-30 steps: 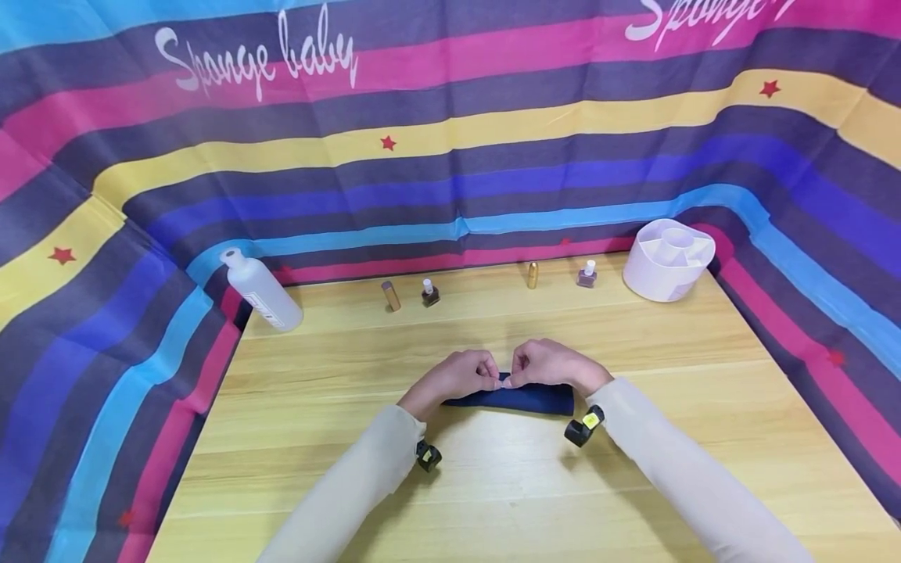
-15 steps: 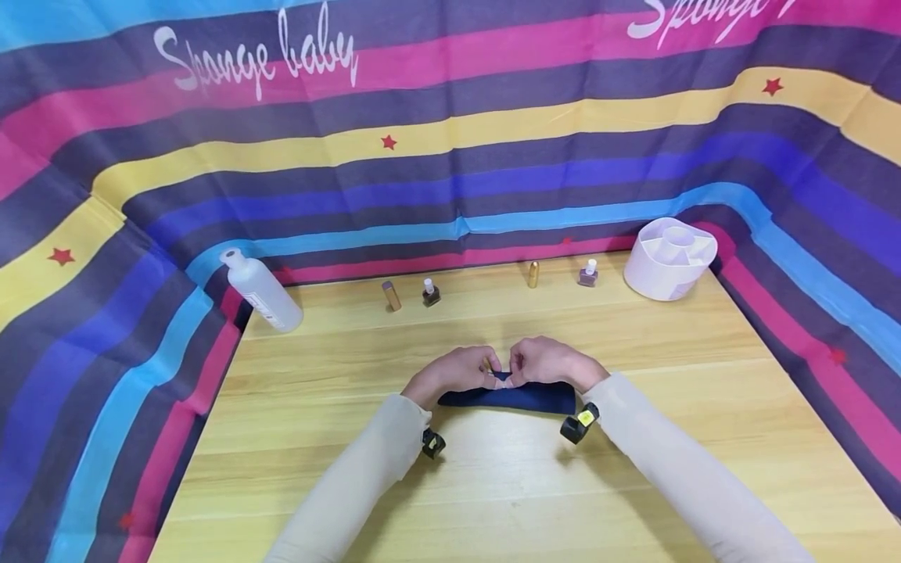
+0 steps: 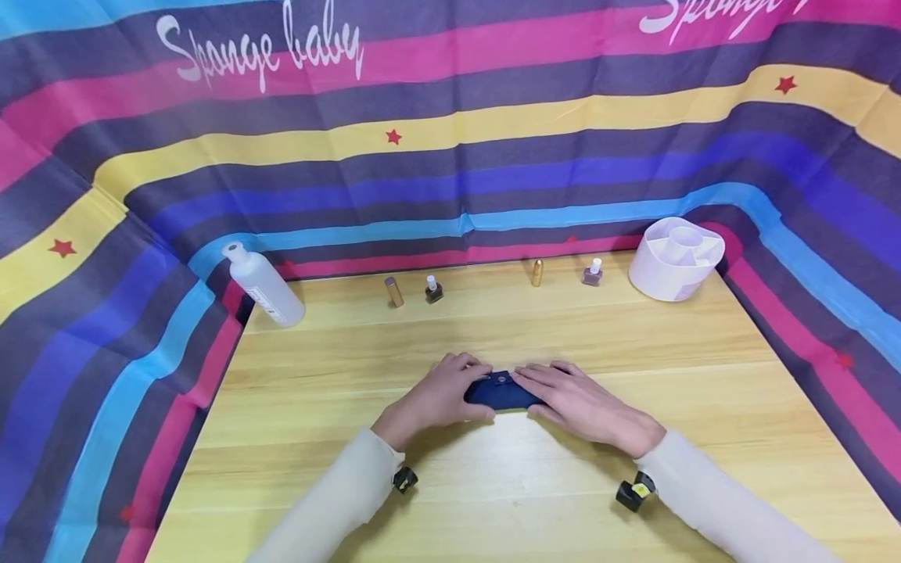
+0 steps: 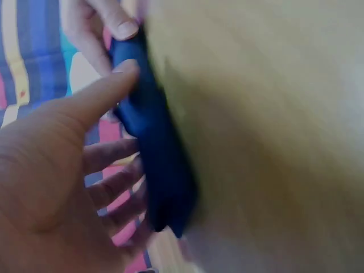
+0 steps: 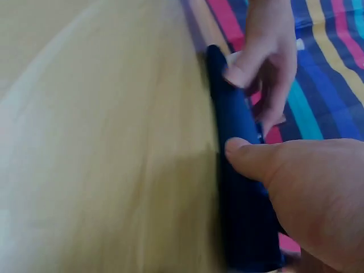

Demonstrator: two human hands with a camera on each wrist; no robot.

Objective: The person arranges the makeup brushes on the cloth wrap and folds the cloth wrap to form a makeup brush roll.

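A long, narrow dark blue pouch (image 3: 501, 395) lies on the table in front of the person, with a small snap button on a tab at the middle of its far edge. The left hand (image 3: 443, 391) holds its left end, thumb along the near side and fingers on the far side. Over the right part lies the right hand (image 3: 580, 403), its thumb at the near edge and its fingers across the top. In the left wrist view the thumb touches the pouch (image 4: 162, 153); the right wrist view has the other thumb pressing on the pouch (image 5: 242, 187). Both hands cover its ends.
Along the back of the wooden table (image 3: 450, 493) stand a white bottle (image 3: 266, 285), a brown tube (image 3: 394, 292), a dark nail polish bottle (image 3: 433, 291), a gold tube (image 3: 538, 273), a purple nail polish bottle (image 3: 593, 273) and a white divided organizer (image 3: 672, 266). A striped curtain surrounds the table.
Earlier, both hands pinched together at the middle of the pouch's far edge. Now they have moved apart toward its two ends, and the snap button shows between them.
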